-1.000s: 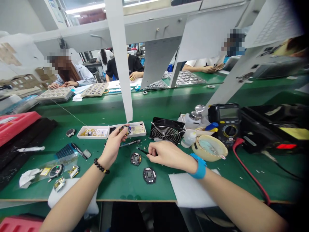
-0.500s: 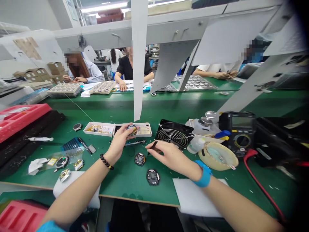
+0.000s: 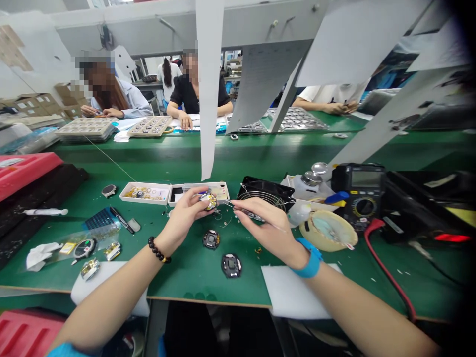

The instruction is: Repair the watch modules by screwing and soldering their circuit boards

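Note:
My left hand (image 3: 186,210) pinches a small round watch movement module (image 3: 208,200), gold and silver with a blue edge, above the bench. My right hand (image 3: 262,218) is closed on a slim pointed metal tool (image 3: 227,202); its tip is at the right side of the module, though whether it touches cannot be made out. Most of the tool is hidden by my fingers. Below my hands lie two dark round watch parts, one (image 3: 211,239) farther off and another (image 3: 231,266) nearer me. A small gold-coloured piece (image 3: 258,250) rests under my right hand.
Behind my hands stand two white trays of small parts, a left one (image 3: 145,193) and a right one (image 3: 174,195). A black fan (image 3: 265,192), a yellowish bowl (image 3: 327,230) and a multimeter (image 3: 364,198) are at right. Watch parts and a marker (image 3: 122,219) lie left. Co-workers sit opposite.
The dark brown tool in my right hand no longer shows; a slim metal tool is there, its tip at the module. The pen-like tool behind is gone from its spot. A small gold-coloured piece now shows.

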`<act>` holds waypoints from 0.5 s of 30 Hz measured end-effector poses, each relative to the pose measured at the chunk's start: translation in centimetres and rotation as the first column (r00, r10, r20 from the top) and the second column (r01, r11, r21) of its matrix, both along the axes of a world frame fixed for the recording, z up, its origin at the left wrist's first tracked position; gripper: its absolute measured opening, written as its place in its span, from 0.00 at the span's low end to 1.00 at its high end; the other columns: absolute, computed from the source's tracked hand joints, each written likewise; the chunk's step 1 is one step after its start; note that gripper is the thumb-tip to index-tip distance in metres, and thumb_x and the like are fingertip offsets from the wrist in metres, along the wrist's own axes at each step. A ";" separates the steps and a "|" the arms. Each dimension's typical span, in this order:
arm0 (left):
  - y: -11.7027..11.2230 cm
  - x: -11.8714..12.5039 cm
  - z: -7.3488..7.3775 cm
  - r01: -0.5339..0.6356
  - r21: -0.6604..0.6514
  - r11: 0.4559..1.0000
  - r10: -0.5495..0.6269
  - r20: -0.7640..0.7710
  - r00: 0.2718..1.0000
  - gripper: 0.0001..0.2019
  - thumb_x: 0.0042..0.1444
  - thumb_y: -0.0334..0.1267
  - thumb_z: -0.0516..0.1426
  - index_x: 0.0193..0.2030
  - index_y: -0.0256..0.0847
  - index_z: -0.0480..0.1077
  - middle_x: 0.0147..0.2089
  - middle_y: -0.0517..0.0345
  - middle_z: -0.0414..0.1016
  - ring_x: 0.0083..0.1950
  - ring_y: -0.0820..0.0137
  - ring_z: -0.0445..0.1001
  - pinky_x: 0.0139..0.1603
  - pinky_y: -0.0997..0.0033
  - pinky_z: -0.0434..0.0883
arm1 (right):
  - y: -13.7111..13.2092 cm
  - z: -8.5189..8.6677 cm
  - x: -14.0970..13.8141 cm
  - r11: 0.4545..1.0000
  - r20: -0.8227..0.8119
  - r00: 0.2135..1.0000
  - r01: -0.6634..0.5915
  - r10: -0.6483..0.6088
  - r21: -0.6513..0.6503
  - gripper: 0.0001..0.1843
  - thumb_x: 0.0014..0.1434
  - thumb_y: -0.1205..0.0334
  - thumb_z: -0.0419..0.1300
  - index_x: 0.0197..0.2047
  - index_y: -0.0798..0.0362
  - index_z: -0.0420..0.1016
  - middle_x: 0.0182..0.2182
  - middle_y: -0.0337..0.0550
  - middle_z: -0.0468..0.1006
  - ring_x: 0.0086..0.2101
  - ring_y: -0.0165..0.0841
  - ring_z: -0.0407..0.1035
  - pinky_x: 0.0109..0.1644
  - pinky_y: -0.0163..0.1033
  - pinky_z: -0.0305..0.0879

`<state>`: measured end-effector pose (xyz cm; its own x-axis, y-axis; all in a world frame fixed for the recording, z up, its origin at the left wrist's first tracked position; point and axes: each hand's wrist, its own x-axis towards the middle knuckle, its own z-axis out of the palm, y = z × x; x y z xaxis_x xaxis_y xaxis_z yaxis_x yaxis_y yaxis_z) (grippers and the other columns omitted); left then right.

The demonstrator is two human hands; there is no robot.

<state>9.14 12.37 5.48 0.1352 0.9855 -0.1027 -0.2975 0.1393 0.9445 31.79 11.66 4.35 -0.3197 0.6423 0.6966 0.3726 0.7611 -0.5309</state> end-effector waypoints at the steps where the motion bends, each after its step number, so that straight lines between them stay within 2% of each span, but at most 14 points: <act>1: -0.2 0.1 0.0 0.011 0.002 1.000 -0.011 -0.005 1.000 0.20 0.58 0.36 0.67 0.56 0.40 0.72 0.54 0.48 0.79 0.55 0.61 0.79 0.60 0.57 0.77 | 0.0 -0.1 0.0 0.999 0.027 0.999 -0.034 0.033 0.026 0.15 0.72 0.64 0.61 0.59 0.47 0.79 0.47 0.46 0.83 0.45 0.37 0.79 0.51 0.44 0.78; 5: -0.9 0.6 -0.1 0.046 -0.018 0.999 -0.046 -0.021 0.999 0.17 0.58 0.38 0.68 0.50 0.41 0.69 0.54 0.49 0.80 0.55 0.62 0.79 0.59 0.58 0.77 | -0.2 -0.3 -0.1 0.992 0.109 0.988 -0.119 0.113 0.050 0.18 0.71 0.67 0.62 0.62 0.47 0.77 0.53 0.47 0.81 0.51 0.36 0.77 0.55 0.43 0.77; 9: -1.2 0.9 -0.1 0.076 -0.044 0.996 -0.075 0.021 0.997 0.16 0.59 0.36 0.67 0.49 0.41 0.66 0.56 0.47 0.80 0.56 0.61 0.79 0.62 0.54 0.76 | -0.2 -0.3 -0.3 0.990 0.098 0.987 -0.131 0.126 0.045 0.18 0.71 0.67 0.61 0.62 0.48 0.77 0.53 0.47 0.82 0.52 0.36 0.77 0.57 0.43 0.78; 15: -1.1 0.8 0.0 0.062 -0.069 0.996 -0.060 0.036 0.998 0.13 0.60 0.33 0.64 0.49 0.40 0.68 0.57 0.47 0.80 0.54 0.62 0.80 0.63 0.54 0.75 | -0.2 -0.3 -0.4 0.991 0.104 0.986 -0.133 0.130 0.020 0.16 0.72 0.66 0.60 0.61 0.48 0.78 0.52 0.47 0.82 0.52 0.37 0.78 0.57 0.45 0.79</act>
<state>9.90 11.31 5.51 0.1995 0.9659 -0.1652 -0.3184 0.2233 0.9213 31.40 11.50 4.04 -0.4703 0.5718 0.6722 0.3198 0.8203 -0.4741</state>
